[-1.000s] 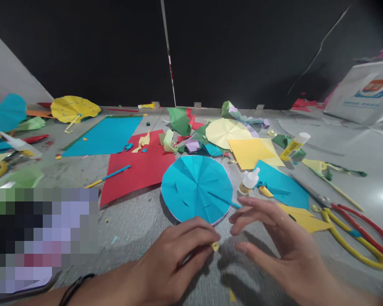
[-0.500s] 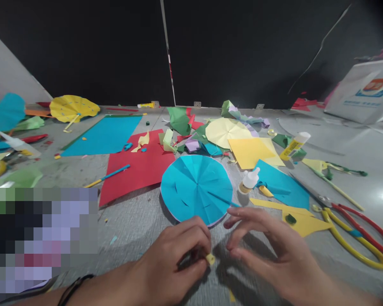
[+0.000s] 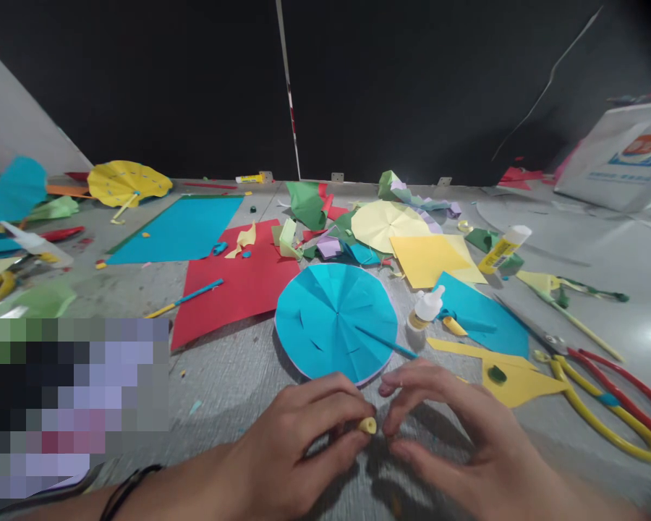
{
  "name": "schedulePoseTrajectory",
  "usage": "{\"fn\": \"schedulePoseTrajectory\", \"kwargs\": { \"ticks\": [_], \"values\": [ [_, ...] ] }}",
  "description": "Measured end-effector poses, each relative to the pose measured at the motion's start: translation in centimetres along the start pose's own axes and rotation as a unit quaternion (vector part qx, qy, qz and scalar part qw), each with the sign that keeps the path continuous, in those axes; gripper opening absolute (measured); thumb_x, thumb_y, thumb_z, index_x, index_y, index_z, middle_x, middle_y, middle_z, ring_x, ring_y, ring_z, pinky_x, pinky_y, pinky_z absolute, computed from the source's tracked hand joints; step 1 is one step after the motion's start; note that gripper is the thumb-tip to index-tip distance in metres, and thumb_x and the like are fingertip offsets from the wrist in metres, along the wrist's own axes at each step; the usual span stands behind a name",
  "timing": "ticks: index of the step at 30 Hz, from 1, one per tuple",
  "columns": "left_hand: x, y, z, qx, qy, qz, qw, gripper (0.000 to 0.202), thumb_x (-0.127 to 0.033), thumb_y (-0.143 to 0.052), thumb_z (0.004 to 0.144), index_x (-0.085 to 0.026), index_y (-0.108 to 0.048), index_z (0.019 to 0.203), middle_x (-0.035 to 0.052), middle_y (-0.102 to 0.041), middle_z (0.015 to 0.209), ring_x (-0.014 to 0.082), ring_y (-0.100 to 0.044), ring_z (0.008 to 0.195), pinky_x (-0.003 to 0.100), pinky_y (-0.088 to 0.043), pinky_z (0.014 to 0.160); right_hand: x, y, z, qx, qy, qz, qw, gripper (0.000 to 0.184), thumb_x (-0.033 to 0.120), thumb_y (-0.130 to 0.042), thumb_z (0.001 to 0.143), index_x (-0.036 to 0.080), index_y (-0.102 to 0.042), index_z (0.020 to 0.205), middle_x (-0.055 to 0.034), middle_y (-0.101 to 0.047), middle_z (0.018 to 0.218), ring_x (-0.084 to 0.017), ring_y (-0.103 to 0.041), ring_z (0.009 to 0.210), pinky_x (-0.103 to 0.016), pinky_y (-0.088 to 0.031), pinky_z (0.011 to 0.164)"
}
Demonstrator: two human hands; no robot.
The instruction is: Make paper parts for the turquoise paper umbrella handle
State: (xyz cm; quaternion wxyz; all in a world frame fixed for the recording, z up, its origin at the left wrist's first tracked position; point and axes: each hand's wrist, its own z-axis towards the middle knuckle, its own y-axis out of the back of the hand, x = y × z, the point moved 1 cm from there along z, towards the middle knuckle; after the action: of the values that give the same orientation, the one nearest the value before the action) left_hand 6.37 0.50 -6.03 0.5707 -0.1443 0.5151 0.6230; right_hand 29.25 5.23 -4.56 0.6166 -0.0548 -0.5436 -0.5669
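Observation:
Between the thumb and fingers of my left hand (image 3: 317, 438) is a small roll of yellow paper (image 3: 367, 425), its open end facing right. My right hand (image 3: 456, 427) is just to the right of the roll, fingers curved and apart, holding nothing. Beyond both hands lies a round blue folded-paper disc (image 3: 330, 318) with a pale purple rim and several small slits. A thin blue paper stick (image 3: 385, 341) rests across its right side, pointing toward my right hand. A small white-capped glue bottle (image 3: 426, 310) stands to the right of the disc.
Red-and-yellow-handled scissors (image 3: 610, 401) lie at right beside yellow paper scraps (image 3: 515, 376). A glue stick (image 3: 504, 248) stands tilted behind them. Red paper (image 3: 222, 289), blue sheet (image 3: 179, 228) and crumpled scraps spread across the table. A yellow paper fan (image 3: 127, 182) sits at back left.
My left hand has moved slightly right with the yellow roll, which now shows more of its open end. My right hand stays close by, with its fingers slightly more curled.

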Motion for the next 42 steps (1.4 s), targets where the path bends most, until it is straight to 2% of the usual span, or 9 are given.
{"fn": "schedulePoseTrajectory", "kwargs": {
  "ticks": [9,15,19,22,25,30,36,42],
  "values": [
    [-0.20,0.25,-0.04,0.009,-0.009,0.013,1.000,0.021,-0.006,-0.059,0.100,-0.015,-0.071,0.116,0.0088,-0.075,0.100,0.0172,-0.070,0.091,0.023,-0.056,0.082,0.47,-0.02,0.34,0.014,0.007,0.040,0.999,0.042,0.008,-0.074,0.088,0.031,-0.066,0.122,0.0030,-0.080,0.096,-0.015,-0.078,0.091,-0.021,-0.063,0.085],
    [0.10,0.04,-0.09,-0.005,-0.016,0.010,1.000,0.016,-0.004,-0.064,0.095,-0.017,-0.069,0.103,0.0059,-0.071,0.095,0.0144,-0.067,0.082,0.021,-0.053,0.072,0.28,0.06,0.18,-0.013,0.007,0.040,0.999,0.040,0.012,-0.082,0.089,0.036,-0.070,0.120,0.0069,-0.080,0.085,-0.013,-0.079,0.075,-0.021,-0.063,0.085],
    [0.43,-0.09,-0.28,-0.009,0.001,0.004,1.000,0.018,-0.001,-0.066,0.089,-0.018,-0.066,0.094,0.0046,-0.067,0.099,0.0126,-0.065,0.079,0.021,-0.051,0.070,0.28,-0.02,-0.04,-0.004,-0.003,0.044,0.999,0.043,0.015,-0.081,0.090,0.035,-0.066,0.125,0.0069,-0.081,0.084,-0.015,-0.080,0.076,-0.022,-0.064,0.080],
    [0.54,-0.10,-0.40,-0.019,0.018,0.012,1.000,0.021,0.003,-0.066,0.083,-0.018,-0.063,0.087,0.0012,-0.062,0.093,0.0106,-0.060,0.074,0.019,-0.046,0.065,0.47,-0.13,0.01,0.012,-0.003,0.032,0.999,0.053,0.009,-0.078,0.088,0.036,-0.061,0.130,0.0083,-0.081,0.088,-0.013,-0.080,0.079,-0.020,-0.063,0.082],
    [0.55,-0.05,-0.39,-0.019,0.027,0.016,0.999,0.020,0.002,-0.065,0.082,-0.018,-0.062,0.084,-0.0002,-0.060,0.088,0.0103,-0.057,0.072,0.019,-0.043,0.063,0.57,-0.18,0.07,0.006,0.005,0.026,1.000,0.059,0.006,-0.075,0.085,0.036,-0.058,0.133,0.0093,-0.081,0.090,-0.012,-0.080,0.082,-0.018,-0.062,0.086],
    [0.24,0.05,-0.13,-0.006,0.009,0.009,1.000,0.013,-0.007,-0.065,0.095,-0.017,-0.071,0.101,0.0039,-0.066,0.091,0.0140,-0.062,0.079,0.023,-0.050,0.070,0.30,-0.29,-0.09,-0.007,0.014,0.012,1.000,0.057,0.007,-0.075,0.084,0.034,-0.059,0.132,0.0048,-0.081,0.097,-0.014,-0.080,0.085,-0.021,-0.063,0.086],
    [-0.14,0.14,-0.07,0.011,-0.002,0.026,1.000,0.022,-0.010,-0.055,0.103,-0.017,-0.071,0.116,0.0086,-0.073,0.099,0.0196,-0.066,0.092,0.029,-0.056,0.081,0.33,-0.29,0.02,-0.002,0.005,0.013,1.000,0.054,0.006,-0.073,0.085,0.033,-0.061,0.130,0.0021,-0.080,0.101,-0.015,-0.080,0.087,-0.023,-0.065,0.084],
    [0.23,-0.02,-0.37,-0.014,-0.002,0.026,1.000,0.036,-0.006,-0.055,0.100,-0.021,-0.065,0.131,0.0050,-0.073,0.096,0.0163,-0.067,0.084,0.024,-0.054,0.074,0.32,-0.42,0.00,-0.002,-0.003,0.026,1.000,0.051,0.007,-0.073,0.085,0.034,-0.063,0.127,0.0037,-0.080,0.099,-0.013,-0.079,0.090,-0.020,-0.064,0.089]
  ]
}}
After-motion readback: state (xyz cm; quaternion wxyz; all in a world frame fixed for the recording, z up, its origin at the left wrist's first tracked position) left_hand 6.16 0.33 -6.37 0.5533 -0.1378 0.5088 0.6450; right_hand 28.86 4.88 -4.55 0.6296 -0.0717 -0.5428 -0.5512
